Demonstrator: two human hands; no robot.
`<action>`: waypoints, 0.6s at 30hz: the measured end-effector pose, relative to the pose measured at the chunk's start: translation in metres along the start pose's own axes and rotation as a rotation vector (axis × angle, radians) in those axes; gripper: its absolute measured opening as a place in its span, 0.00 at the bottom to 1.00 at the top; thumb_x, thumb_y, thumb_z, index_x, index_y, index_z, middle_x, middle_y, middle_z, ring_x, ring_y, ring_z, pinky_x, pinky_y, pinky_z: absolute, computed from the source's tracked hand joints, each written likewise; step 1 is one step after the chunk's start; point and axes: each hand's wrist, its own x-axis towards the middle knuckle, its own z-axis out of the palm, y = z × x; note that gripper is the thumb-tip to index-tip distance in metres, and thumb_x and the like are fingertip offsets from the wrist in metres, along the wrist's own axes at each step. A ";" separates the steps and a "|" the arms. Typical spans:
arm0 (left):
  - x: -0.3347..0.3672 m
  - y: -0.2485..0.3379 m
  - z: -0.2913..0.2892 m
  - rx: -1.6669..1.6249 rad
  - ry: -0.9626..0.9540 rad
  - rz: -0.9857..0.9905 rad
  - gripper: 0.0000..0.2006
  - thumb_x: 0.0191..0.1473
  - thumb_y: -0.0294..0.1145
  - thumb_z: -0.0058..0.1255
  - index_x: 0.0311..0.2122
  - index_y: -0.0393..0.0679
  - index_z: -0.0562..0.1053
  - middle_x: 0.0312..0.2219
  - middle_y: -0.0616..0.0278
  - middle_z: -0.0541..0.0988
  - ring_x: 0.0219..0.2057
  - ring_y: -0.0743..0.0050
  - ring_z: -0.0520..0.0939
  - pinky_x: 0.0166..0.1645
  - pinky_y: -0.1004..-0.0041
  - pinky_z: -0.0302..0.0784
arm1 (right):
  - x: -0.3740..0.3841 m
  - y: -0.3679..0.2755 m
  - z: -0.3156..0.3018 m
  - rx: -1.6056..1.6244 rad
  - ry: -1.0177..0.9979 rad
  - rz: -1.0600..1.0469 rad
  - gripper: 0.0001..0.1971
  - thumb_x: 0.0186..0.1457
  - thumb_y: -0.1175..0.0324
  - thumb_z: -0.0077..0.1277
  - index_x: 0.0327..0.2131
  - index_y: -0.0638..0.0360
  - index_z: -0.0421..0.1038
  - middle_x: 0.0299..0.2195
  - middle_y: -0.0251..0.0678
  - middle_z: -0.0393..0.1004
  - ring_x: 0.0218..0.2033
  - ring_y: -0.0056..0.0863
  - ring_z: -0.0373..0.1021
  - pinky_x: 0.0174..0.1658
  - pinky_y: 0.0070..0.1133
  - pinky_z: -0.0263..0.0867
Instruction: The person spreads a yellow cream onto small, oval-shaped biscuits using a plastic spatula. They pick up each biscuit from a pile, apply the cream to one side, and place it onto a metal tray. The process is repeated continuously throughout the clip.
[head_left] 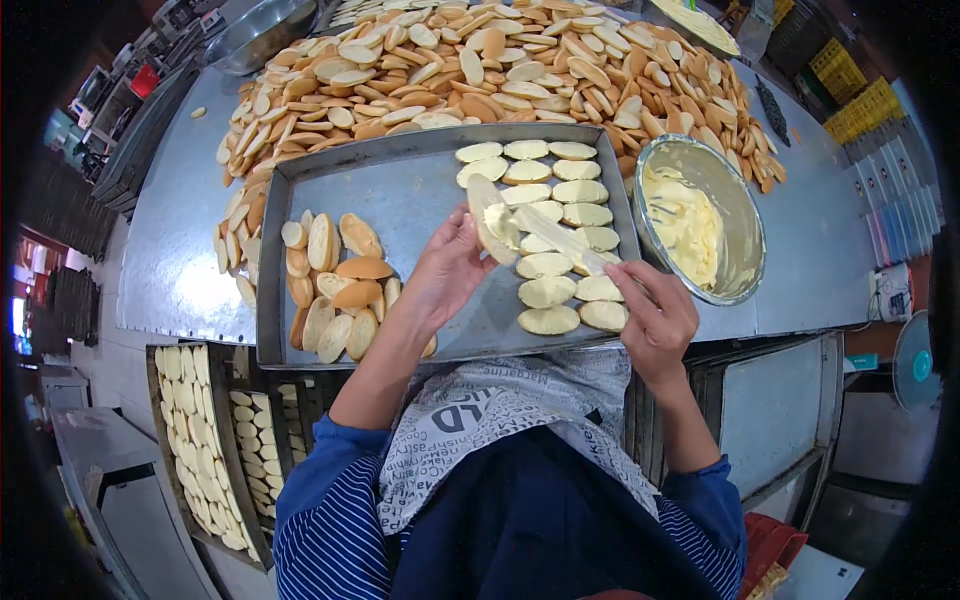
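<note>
My left hand (pixel 447 272) is closed around an oval bread slice (pixel 482 198), tilted up above the tray. A lump of pale yellow cream sits on its face. My right hand (pixel 657 318) grips a flat spreading spatula (pixel 560 240), whose blade reaches across to the cream on that slice. Beneath both hands lies a large metal tray (pixel 380 190). Cream-coated slices (pixel 547 291) fill its right side in rows, while plain slices (pixel 338 310) lie heaped at its left. To the right stands a metal bowl (pixel 755 255) with pale yellow cream (pixel 685 235) inside.
A big heap of bread slices (pixel 400 80) covers the table (pixel 165 250) beyond the tray. At the back left is a steel bowl (pixel 260 40). Trays of coated slices (pixel 195 430) stand below on the left, with a rack (pixel 775 410) below on the right.
</note>
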 end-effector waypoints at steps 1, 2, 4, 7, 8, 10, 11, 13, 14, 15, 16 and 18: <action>0.001 -0.002 0.006 0.004 -0.001 -0.013 0.21 0.58 0.40 0.47 0.53 0.46 0.61 0.48 0.64 0.69 0.50 0.72 0.71 0.55 0.68 0.67 | 0.002 -0.004 0.002 -0.003 0.003 -0.001 0.25 0.30 0.81 0.47 0.38 0.53 0.78 0.33 0.30 0.75 0.23 0.26 0.66 0.25 0.22 0.62; 0.002 -0.003 0.009 0.007 -0.001 -0.027 0.22 0.57 0.40 0.48 0.54 0.46 0.60 0.48 0.64 0.69 0.50 0.72 0.71 0.55 0.68 0.68 | 0.003 -0.009 0.004 0.007 -0.035 -0.008 0.25 0.30 0.81 0.48 0.38 0.53 0.78 0.33 0.30 0.75 0.23 0.26 0.66 0.25 0.22 0.62; 0.001 0.002 0.010 0.013 0.021 -0.009 0.21 0.57 0.39 0.48 0.54 0.47 0.60 0.49 0.65 0.68 0.50 0.72 0.71 0.55 0.70 0.68 | 0.003 -0.016 0.004 0.031 -0.111 -0.027 0.25 0.30 0.81 0.48 0.38 0.53 0.78 0.32 0.29 0.76 0.22 0.25 0.66 0.25 0.22 0.62; 0.000 0.009 -0.002 -0.059 0.025 -0.013 0.21 0.57 0.38 0.48 0.54 0.48 0.61 0.49 0.65 0.68 0.50 0.72 0.71 0.54 0.70 0.68 | 0.002 -0.015 -0.007 0.059 -0.147 -0.065 0.25 0.30 0.81 0.49 0.38 0.52 0.78 0.33 0.29 0.75 0.23 0.25 0.66 0.26 0.21 0.62; 0.000 0.010 -0.006 -0.097 0.021 -0.023 0.21 0.57 0.38 0.48 0.54 0.48 0.61 0.49 0.65 0.68 0.50 0.71 0.71 0.54 0.70 0.68 | 0.001 -0.013 -0.008 0.033 -0.101 -0.076 0.25 0.30 0.80 0.49 0.38 0.52 0.78 0.33 0.28 0.75 0.23 0.25 0.66 0.26 0.21 0.62; -0.002 0.007 -0.005 -0.128 -0.003 -0.052 0.22 0.57 0.37 0.48 0.55 0.49 0.60 0.50 0.64 0.68 0.50 0.70 0.71 0.54 0.68 0.69 | -0.002 -0.008 -0.005 -0.020 -0.010 -0.095 0.25 0.30 0.80 0.50 0.38 0.51 0.78 0.34 0.27 0.75 0.24 0.25 0.66 0.27 0.21 0.61; -0.003 0.005 -0.002 -0.144 -0.015 -0.068 0.22 0.57 0.37 0.48 0.56 0.49 0.59 0.50 0.64 0.68 0.50 0.69 0.71 0.54 0.67 0.69 | -0.003 -0.007 -0.001 -0.039 -0.004 -0.111 0.24 0.30 0.79 0.50 0.38 0.51 0.78 0.34 0.27 0.75 0.24 0.24 0.66 0.27 0.20 0.61; -0.005 0.003 0.015 -0.189 -0.060 -0.123 0.24 0.57 0.36 0.48 0.57 0.49 0.58 0.51 0.64 0.67 0.51 0.68 0.71 0.54 0.66 0.70 | -0.004 -0.002 0.012 -0.081 0.009 -0.141 0.24 0.31 0.79 0.50 0.38 0.51 0.78 0.35 0.26 0.75 0.24 0.24 0.66 0.27 0.20 0.60; -0.006 0.003 0.022 -0.211 -0.085 -0.153 0.24 0.56 0.36 0.48 0.57 0.50 0.58 0.51 0.64 0.67 0.51 0.67 0.71 0.54 0.65 0.70 | -0.005 0.002 0.018 -0.116 0.016 -0.134 0.24 0.31 0.79 0.50 0.38 0.51 0.78 0.35 0.26 0.75 0.24 0.24 0.66 0.27 0.20 0.60; -0.006 0.000 0.020 -0.182 -0.102 -0.171 0.24 0.57 0.37 0.46 0.57 0.49 0.57 0.52 0.63 0.65 0.53 0.67 0.69 0.56 0.65 0.68 | -0.005 0.006 0.024 -0.152 0.024 -0.126 0.24 0.31 0.79 0.50 0.39 0.51 0.78 0.35 0.26 0.75 0.25 0.24 0.66 0.27 0.20 0.60; -0.005 -0.005 0.017 -0.151 -0.117 -0.186 0.23 0.58 0.38 0.44 0.57 0.49 0.56 0.53 0.62 0.64 0.54 0.67 0.67 0.57 0.64 0.66 | -0.004 0.010 0.027 -0.186 0.033 -0.120 0.24 0.32 0.79 0.49 0.39 0.51 0.77 0.35 0.26 0.75 0.26 0.24 0.66 0.27 0.20 0.60; -0.007 -0.009 0.015 -0.109 -0.118 -0.195 0.22 0.60 0.38 0.42 0.57 0.49 0.56 0.54 0.61 0.63 0.56 0.67 0.66 0.59 0.64 0.64 | 0.005 0.021 0.025 -0.260 0.014 -0.059 0.24 0.34 0.80 0.49 0.40 0.50 0.77 0.35 0.27 0.75 0.26 0.24 0.67 0.28 0.21 0.62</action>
